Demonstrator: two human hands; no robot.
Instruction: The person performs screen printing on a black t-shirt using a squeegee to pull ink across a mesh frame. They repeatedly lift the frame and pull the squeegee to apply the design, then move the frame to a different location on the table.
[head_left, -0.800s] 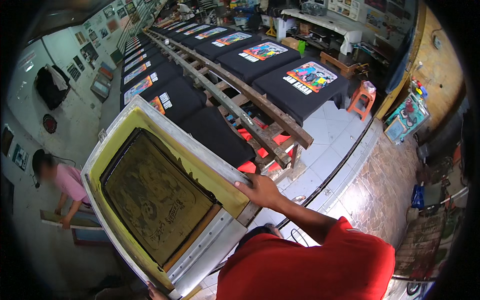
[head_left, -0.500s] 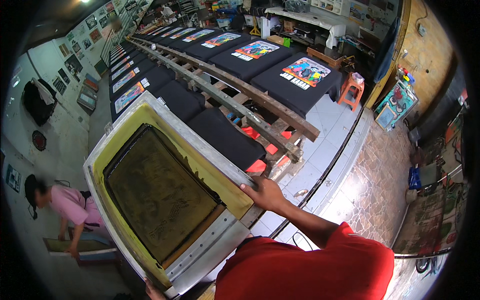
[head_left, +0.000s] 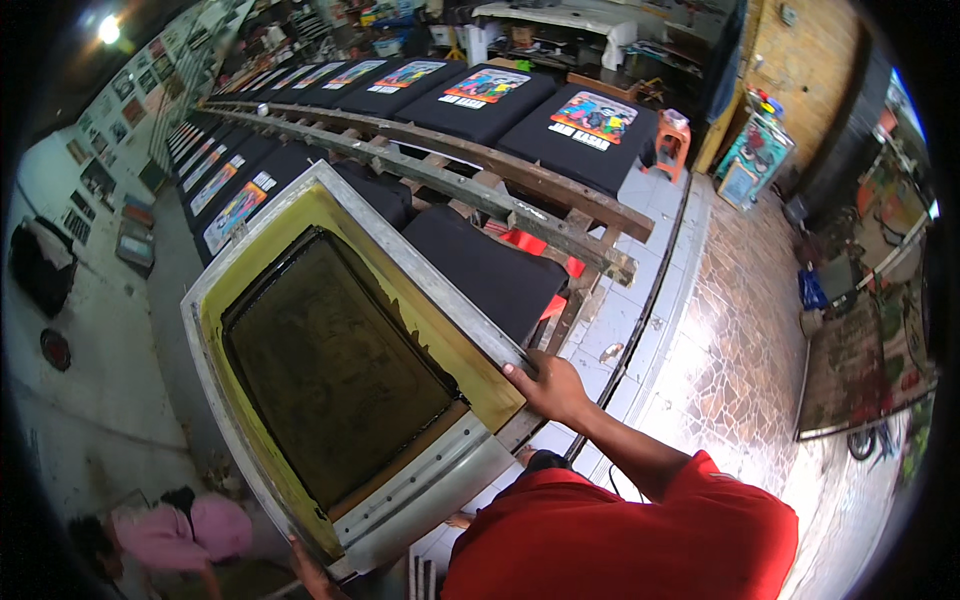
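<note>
I carry a large metal-framed printing screen (head_left: 337, 360) with yellow mesh and a dark, wet-looking middle band round a faint design. My right hand (head_left: 548, 388) grips the frame's right rail, thumb on top. My left hand (head_left: 310, 568) holds the lower left rail, mostly hidden at the bottom of the head view. A metal bar with a row of bolts crosses the screen's near end. Just beyond it lies a plain black cloth-covered board (head_left: 480, 275).
Rows of black shirts (head_left: 590, 160) with colourful prints lie on boards along wooden rails (head_left: 560, 240). A co-worker in pink (head_left: 175, 530) bends at lower left. An orange stool (head_left: 672, 150) stands at the right, near painted boards (head_left: 755, 160) and a tiled threshold (head_left: 740, 310).
My view has swung, and the screen in my hands sits further right in it, shifted toward the plain board. The co-worker has bent lower and slid down in view.
</note>
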